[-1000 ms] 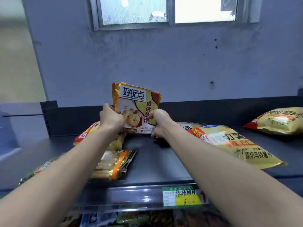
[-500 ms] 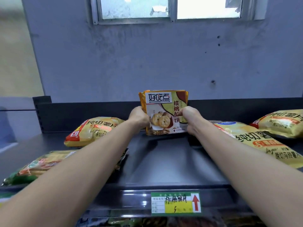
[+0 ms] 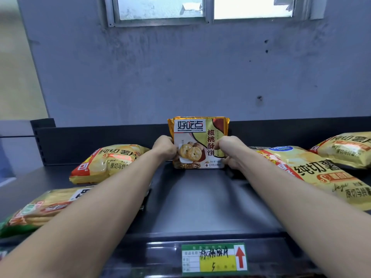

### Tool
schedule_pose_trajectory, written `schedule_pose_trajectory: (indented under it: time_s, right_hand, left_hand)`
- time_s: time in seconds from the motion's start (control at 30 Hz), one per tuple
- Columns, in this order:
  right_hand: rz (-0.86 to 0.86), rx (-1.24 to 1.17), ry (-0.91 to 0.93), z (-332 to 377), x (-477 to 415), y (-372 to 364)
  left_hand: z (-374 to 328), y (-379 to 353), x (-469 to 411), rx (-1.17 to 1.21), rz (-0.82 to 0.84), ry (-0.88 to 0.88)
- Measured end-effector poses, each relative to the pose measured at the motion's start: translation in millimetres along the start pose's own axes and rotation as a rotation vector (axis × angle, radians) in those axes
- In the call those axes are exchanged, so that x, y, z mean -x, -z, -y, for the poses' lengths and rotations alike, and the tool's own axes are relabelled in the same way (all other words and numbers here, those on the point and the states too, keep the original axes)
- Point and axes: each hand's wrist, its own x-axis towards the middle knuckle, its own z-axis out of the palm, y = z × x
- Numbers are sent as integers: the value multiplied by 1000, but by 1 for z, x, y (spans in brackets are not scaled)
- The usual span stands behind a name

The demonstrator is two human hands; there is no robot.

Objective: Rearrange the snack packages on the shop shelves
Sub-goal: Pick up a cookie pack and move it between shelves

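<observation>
A gold and olive walnut-biscuit pack stands upright at the back of the dark top shelf, its lower edge on the shelf, straight and facing me. My left hand grips its left side and my right hand grips its right side, fingers curled round the edges. A yellow crisp bag lies to its left. Another yellow crisp bag lies to its right.
A third crisp bag lies at the far right. A green-edged biscuit pack lies at the front left, partly under my forearm. A green and yellow price label sits on the shelf's front rail. A grey wall rises behind the low back panel.
The biscuit pack went from tilted and raised on the left to upright at the shelf's middle back. Both hands moved with it and kept their grip.
</observation>
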Motion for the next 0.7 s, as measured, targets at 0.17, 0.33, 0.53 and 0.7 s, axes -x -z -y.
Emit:
schedule_pose_trajectory:
  time_s: [0.17,0.33,0.53,0.7]
  right_hand:
    - [15,39,86,-3,5,-3]
    - [-116,219,298,-1,22,-2]
    - [-81,328,532,-5,67,-4]
    - [-40,440,638,-18,117,-4]
  left_hand:
    - [-3,-2,10,-23,45,-8]
    - [-18,10,35,-53,-41,-93]
    - [-24,30,86,14,49,-254]
    - [-14,44,133,158,215,-380]
